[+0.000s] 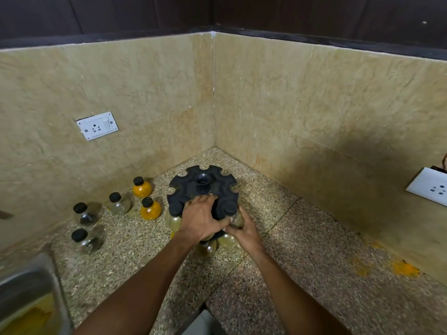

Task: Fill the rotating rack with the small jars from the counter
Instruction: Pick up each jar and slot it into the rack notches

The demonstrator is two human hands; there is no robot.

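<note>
Step in hand: my right hand [244,232] pinched a jar [235,217] at a rack [202,187] notch; left hand [199,217] lay spread, seemingly steadying. Next: seat it, fetch another.

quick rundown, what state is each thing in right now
black plastic rotating rack: upright on the counter, far top slots empty
left hand: resting on the rack's top disc
right hand: gripping a pale capped jar at a near slot
two orange-filled round jars: upright, capped, on the counter left of the rack
three clear round jars: upright, capped, on the counter
white wall socket: nothing plugged in
</note>
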